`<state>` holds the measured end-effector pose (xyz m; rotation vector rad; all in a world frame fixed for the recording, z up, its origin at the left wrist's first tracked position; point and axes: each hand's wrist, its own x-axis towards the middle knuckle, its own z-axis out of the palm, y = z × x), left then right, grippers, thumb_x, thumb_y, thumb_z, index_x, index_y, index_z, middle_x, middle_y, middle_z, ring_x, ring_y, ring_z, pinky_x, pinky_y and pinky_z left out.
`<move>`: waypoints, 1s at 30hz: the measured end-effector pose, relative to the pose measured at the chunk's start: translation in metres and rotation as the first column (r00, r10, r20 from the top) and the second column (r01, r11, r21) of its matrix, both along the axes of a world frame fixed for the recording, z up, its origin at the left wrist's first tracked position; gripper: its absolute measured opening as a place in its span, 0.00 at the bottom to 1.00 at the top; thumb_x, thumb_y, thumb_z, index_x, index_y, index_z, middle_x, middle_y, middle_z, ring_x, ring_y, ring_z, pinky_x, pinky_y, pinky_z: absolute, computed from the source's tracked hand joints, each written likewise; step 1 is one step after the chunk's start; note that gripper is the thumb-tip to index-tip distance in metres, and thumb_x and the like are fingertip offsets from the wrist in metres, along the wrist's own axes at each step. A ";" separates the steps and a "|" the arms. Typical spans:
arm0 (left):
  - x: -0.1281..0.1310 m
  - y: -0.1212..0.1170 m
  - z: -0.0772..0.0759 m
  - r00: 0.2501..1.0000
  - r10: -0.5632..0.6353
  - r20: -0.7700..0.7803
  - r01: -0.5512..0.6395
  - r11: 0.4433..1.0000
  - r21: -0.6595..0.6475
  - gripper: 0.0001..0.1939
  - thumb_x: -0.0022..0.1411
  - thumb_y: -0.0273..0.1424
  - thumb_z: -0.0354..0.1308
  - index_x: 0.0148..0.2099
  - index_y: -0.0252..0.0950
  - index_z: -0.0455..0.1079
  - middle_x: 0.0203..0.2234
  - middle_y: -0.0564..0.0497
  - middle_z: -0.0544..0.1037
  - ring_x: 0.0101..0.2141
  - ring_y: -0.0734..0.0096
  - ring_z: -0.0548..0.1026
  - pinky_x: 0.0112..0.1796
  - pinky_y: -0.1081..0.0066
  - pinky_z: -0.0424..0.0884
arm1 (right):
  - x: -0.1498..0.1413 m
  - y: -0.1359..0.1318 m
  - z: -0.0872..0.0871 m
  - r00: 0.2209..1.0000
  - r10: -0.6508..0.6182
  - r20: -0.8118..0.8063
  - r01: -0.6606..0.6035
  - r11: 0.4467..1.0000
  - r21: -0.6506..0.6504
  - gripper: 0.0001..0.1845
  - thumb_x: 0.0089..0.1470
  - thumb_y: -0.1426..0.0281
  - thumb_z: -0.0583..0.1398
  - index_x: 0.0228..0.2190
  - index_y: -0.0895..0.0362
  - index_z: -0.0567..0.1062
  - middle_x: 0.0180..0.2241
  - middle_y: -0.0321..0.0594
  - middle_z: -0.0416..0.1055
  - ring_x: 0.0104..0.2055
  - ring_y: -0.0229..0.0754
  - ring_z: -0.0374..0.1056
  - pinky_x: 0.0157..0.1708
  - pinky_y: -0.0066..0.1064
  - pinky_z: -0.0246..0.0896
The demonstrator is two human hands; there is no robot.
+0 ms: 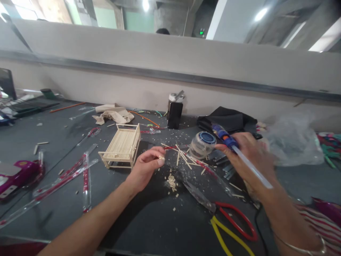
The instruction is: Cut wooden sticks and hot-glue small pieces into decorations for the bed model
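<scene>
My left hand (pixel 147 165) is closed in a pinch on a tiny wooden piece (pixel 161 157), just right of a small model bed built of thin wooden sticks (pixel 122 145). My right hand (pixel 250 153) grips a blue glue gun (pixel 223 135) with a clear glue stick (pixel 252 169) jutting out of its back; the nozzle points left, toward a small clear tub with a blue lid (pixel 203 144). Loose wooden sticks (pixel 183 156) and a little heap of cut bits (pixel 172 182) lie between my hands on the dark table (pixel 149 227).
Red and yellow-handled cutters (pixel 231 224) lie near my right forearm. Clear plastic wrappers with red print (pixel 80 174) are strewn at left, beside a magenta object (pixel 13 176). A black bottle (pixel 175 112), crumpled cloth (pixel 113 113), black bag (pixel 229 119) and clear plastic bag (pixel 293 140) stand behind.
</scene>
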<state>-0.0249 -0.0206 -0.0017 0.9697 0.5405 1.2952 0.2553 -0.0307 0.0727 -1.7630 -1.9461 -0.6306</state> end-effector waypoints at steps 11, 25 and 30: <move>0.001 0.002 -0.006 0.987 -0.089 0.131 0.097 0.994 -0.050 0.04 0.51 0.29 0.68 0.31 0.38 0.76 0.34 0.52 0.80 0.44 0.67 0.74 0.50 0.65 0.62 | 0.019 0.049 -0.015 0.982 0.035 0.185 -0.004 0.986 -0.166 0.26 0.61 0.53 0.50 0.47 0.61 0.70 0.43 0.52 0.72 0.44 0.55 0.70 0.33 0.39 0.63; 0.001 0.003 -0.011 0.980 -0.123 0.155 0.138 0.986 -0.090 0.03 0.53 0.27 0.65 0.32 0.37 0.75 0.35 0.52 0.79 0.40 0.71 0.74 0.47 0.67 0.66 | 0.028 0.010 -0.006 0.972 0.234 -0.014 -0.234 0.971 -0.036 0.33 0.55 0.55 0.61 0.56 0.62 0.66 0.48 0.57 0.71 0.51 0.59 0.67 0.51 0.48 0.62; 0.002 0.002 -0.007 0.977 -0.128 0.168 0.144 0.986 -0.085 0.04 0.51 0.27 0.66 0.31 0.37 0.75 0.32 0.52 0.78 0.37 0.72 0.74 0.44 0.70 0.67 | -0.022 -0.066 -0.005 0.899 0.391 -0.199 -0.378 0.920 0.102 0.06 0.59 0.69 0.60 0.40 0.51 0.74 0.33 0.38 0.75 0.32 0.41 0.71 0.33 0.31 0.65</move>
